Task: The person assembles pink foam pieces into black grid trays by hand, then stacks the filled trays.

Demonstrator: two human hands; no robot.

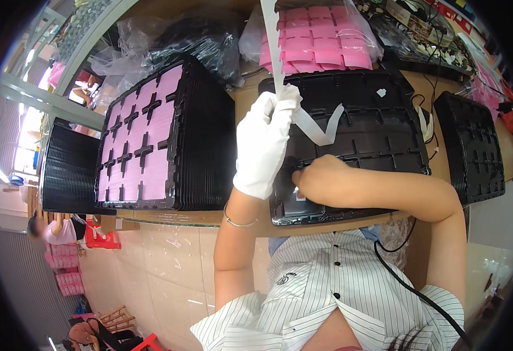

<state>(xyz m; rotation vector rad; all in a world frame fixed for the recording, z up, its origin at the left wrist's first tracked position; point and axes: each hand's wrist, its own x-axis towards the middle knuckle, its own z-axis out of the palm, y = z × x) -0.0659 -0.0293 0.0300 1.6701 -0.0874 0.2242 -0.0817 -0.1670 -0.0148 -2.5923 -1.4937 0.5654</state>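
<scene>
My left hand (pixel 262 140), in a white glove, is closed on a long white strip (pixel 273 47). The strip rises from my fingers with a notched edge, and a narrower tail (pixel 318 134) folds down to the right. My bare right hand (pixel 325 182) is over the near left part of a black compartmented tray (pixel 379 131), with its fingers curled. Beside its fingertips lies a small pale piece (pixel 301 196). Whatever those fingers may hold is hidden. A small white scrap (pixel 381 92) sits at the tray's far right.
To the left stands a tall stack of black trays (pixel 207 134) topped with pink sheets (pixel 142 131). Another black stack (pixel 69 169) is farther left, and one (pixel 473 149) stands at the right. Bagged pink pieces (pixel 318 38) lie behind the tray. A cable (pixel 423 295) crosses my shirt.
</scene>
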